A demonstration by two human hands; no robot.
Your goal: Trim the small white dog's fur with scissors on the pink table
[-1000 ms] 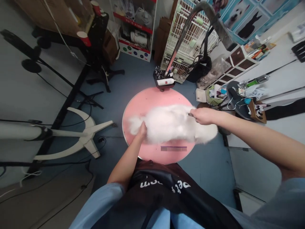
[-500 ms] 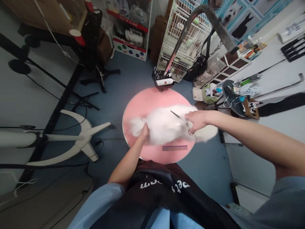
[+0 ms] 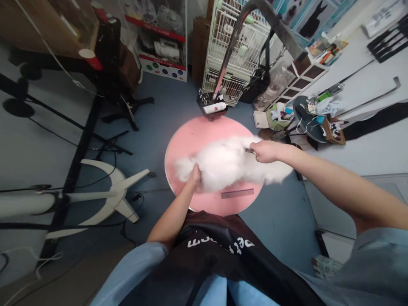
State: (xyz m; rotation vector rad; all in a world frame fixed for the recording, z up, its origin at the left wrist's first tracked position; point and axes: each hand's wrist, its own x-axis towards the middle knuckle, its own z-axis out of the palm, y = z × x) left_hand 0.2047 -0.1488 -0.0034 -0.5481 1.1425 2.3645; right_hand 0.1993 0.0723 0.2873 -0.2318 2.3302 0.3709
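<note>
A white fluffy dog (image 3: 219,163) is stretched across a round pink grooming table (image 3: 181,142), its outline blurred. My left hand (image 3: 196,173) is closed against the dog near its left end; the fingers are partly buried in fur, so the exact part held is hidden. In my right hand (image 3: 265,151) are scissors (image 3: 250,150), their finger loop showing and the blades pointing left into the fur over the dog's back. A metal comb (image 3: 237,194) with a purple spine lies on the near side of the table, beside the dog.
A black holder (image 3: 210,109) with scissors and a white bottle (image 3: 215,107) hangs at the table's far edge, below a curved metal arm (image 3: 228,55). Wire cages (image 3: 228,42) stand behind. At right is a dark stool (image 3: 301,110) with supplies; at left, a white-legged stand (image 3: 116,187).
My right hand has moved slightly up and right, and the scissor blades, earlier clear above the fur, are now mostly hidden. The left hand keeps its place on the dog. The view has shifted slightly.
</note>
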